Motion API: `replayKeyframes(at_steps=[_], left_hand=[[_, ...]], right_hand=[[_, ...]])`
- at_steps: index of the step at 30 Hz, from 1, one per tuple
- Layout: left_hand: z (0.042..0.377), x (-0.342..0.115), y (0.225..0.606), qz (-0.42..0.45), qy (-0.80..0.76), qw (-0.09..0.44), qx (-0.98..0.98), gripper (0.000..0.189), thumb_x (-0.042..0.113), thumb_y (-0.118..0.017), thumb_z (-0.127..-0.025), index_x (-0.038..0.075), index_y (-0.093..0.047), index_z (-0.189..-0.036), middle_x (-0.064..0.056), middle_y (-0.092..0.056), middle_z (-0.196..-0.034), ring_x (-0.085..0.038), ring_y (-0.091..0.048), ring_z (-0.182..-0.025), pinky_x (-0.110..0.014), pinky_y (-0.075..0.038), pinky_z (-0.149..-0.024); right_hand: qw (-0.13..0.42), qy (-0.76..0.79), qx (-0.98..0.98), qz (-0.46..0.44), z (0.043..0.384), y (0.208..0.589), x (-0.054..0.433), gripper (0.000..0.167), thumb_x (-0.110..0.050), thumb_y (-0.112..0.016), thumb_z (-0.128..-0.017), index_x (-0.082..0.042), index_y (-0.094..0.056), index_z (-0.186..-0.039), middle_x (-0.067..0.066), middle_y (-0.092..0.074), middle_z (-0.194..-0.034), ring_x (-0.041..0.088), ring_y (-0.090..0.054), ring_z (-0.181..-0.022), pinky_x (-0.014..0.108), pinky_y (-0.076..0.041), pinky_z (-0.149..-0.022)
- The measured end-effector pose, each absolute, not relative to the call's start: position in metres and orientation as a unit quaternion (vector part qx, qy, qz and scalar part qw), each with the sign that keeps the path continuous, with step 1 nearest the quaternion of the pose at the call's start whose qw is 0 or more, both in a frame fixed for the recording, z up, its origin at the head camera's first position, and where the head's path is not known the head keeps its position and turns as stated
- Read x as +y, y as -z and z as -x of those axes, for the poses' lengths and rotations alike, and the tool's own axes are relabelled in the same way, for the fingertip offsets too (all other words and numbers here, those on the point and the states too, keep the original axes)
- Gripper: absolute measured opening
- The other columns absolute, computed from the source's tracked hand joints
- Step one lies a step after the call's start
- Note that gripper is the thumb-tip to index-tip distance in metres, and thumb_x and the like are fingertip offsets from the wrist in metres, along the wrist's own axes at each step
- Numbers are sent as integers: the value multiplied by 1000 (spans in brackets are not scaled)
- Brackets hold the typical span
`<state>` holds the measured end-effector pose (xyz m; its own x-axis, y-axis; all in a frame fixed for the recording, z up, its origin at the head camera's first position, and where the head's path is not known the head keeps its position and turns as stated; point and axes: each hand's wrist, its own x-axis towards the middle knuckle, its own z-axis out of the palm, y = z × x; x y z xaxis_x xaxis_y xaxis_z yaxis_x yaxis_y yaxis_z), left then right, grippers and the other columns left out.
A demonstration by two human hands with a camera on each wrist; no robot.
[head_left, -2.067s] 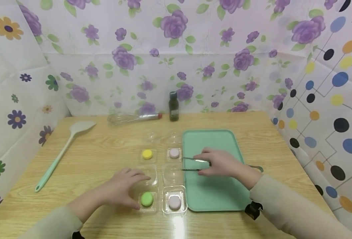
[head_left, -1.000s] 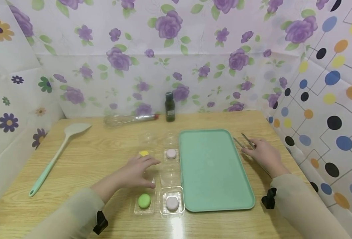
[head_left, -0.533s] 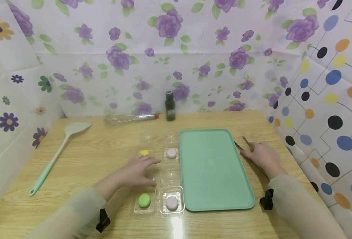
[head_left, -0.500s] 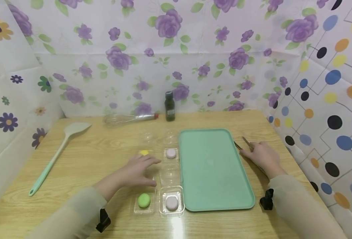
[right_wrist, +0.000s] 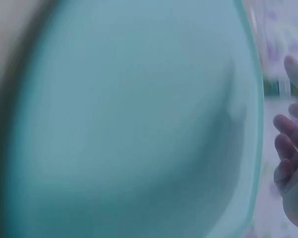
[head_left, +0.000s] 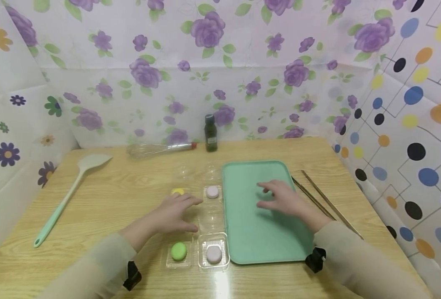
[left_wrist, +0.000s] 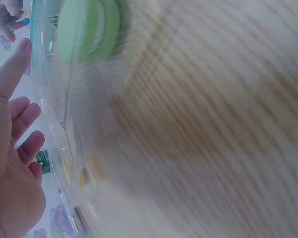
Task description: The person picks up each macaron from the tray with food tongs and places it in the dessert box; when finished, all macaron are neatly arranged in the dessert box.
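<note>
My left hand (head_left: 173, 214) hovers over the clear plastic boxes on the left, fingers spread and holding nothing. It partly hides a yellow macaron (head_left: 178, 191). Just below the hand, a green macaron (head_left: 178, 251) sits in its box; the left wrist view shows that green macaron (left_wrist: 87, 29) close up. Two pale lilac macarons lie in boxes alongside the tray, a far lilac macaron (head_left: 212, 192) and a near lilac macaron (head_left: 214, 254). Over the mint-green tray (head_left: 257, 249) my right hand (head_left: 282, 199) is bare, fingers loosely bent. Metal tongs (head_left: 330, 202) lie right of the tray.
A spatula (head_left: 68, 195) with a mint handle lies at the left of the wooden table (head_left: 104, 207). Toward the back rest a whisk (head_left: 160, 148) and an upright dark bottle (head_left: 210, 135). Patterned sheets enclose the back and both sides.
My right hand has released the tongs on the table right of the tray and moved left over the tray. My left hand has hardly moved in the last second.
</note>
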<state>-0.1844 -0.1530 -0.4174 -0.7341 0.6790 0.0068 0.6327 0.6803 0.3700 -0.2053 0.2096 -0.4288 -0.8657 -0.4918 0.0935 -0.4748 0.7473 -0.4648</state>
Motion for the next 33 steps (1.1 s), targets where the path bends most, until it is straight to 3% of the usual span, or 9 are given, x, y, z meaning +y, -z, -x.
replayKeyframes(at_steps=[5,11,19,27,33], left_hand=[[183,-154,421,-355,-170,59,917,78,49,-75,-71,10,-50,-134,-7,-51,-132,-31,-44,-117,-53,-30,-101],[183,-152,422,-351,-167,46,920,75,48,-75,-72,11,-51,-132,-6,-53,-130,-30,-45,-115,-52,-32,-99],[184,-149,426,-363,-145,41,920,69,47,-70,-77,10,-51,-133,-6,-55,-127,-25,-47,-109,-46,-36,-91],[184,-148,423,-347,-153,60,923,81,50,-76,-69,11,-50,-135,-5,-51,-132,-26,-43,-116,-49,-32,-98],[182,-146,418,-340,-165,55,924,82,47,-77,-67,11,-49,-135,-7,-51,-132,-28,-43,-117,-52,-30,-100]], right_hand=[[78,242,915,314,195,429,168,69,-42,-72,-80,-7,-50,-134,7,-61,-111,24,-53,-103,42,-43,-90],[111,230,904,343,192,430,136,68,-40,-73,-79,-7,-50,-133,5,-59,-112,22,-51,-106,41,-40,-94],[123,216,910,331,190,433,122,68,-41,-73,-79,-8,-50,-134,1,-58,-111,20,-49,-106,37,-42,-91],[113,230,910,326,190,438,119,67,-41,-75,-77,-7,-53,-130,1,-57,-110,18,-50,-105,37,-43,-91],[119,255,906,315,188,439,119,70,-41,-75,-77,-8,-51,-133,1,-55,-118,19,-49,-110,37,-42,-93]])
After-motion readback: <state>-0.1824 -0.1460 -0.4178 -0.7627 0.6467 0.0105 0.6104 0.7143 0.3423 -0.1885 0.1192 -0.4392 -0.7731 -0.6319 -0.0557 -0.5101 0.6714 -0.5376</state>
